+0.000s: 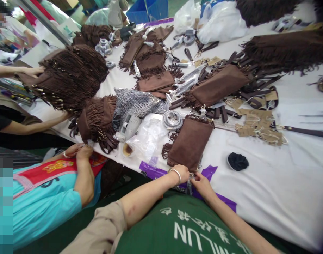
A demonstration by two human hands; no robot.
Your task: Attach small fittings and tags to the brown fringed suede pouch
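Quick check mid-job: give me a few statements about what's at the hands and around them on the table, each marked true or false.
1. The left hand and right hand are both at the table's near edge, beside a brown fringed bag. True.
2. The left wrist wears a silver bangle. True.
3. The black fabric piece lies left of that bag. False: it lies to its right, on the white table cover.
4. The strip along the edge under the hands is yellow. False: it is a purple strip.
5. A co-worker in a turquoise shirt is at the person's left. True.
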